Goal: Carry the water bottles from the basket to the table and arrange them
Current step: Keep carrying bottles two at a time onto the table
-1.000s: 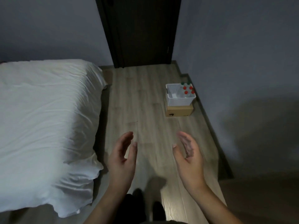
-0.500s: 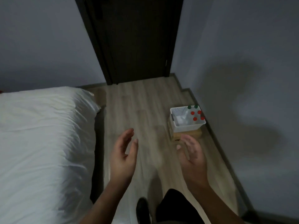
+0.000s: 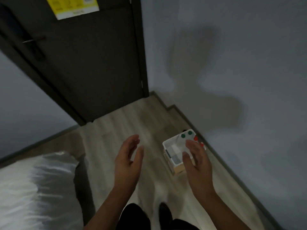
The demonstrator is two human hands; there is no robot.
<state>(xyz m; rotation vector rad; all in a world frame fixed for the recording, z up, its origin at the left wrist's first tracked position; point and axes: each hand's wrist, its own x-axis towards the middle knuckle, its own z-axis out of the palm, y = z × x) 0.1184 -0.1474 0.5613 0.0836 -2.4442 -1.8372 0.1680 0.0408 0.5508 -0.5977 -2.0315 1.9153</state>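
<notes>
While both hands are held out in front with fingers straight and relaxed, nothing is grasped by either one. The right hand [image 3: 196, 161] is seen in front of the basket [image 3: 172, 151], covering its near right part; whether it touches the rim cannot be told from the blur. The left hand [image 3: 128, 161] is held well to the left of the basket, over bare floor [image 3: 116, 130].

The water bottles [image 3: 186, 134] are stood upright in the far right part of the basket, marked by green and red caps, while the near left part of the basket looks vacant. The basket is set on a cardboard box [image 3: 178, 170], close against the wall [image 3: 232, 80] on its right. No table is in view.

The step in hand is judged to be the approach and reach. A bottle is best taken from above or from the left, since no room is left between basket and wall. Open floor is offered left of the basket as far as the bed [image 3: 33, 188]; the door [image 3: 83, 63] beyond the basket is shut.
</notes>
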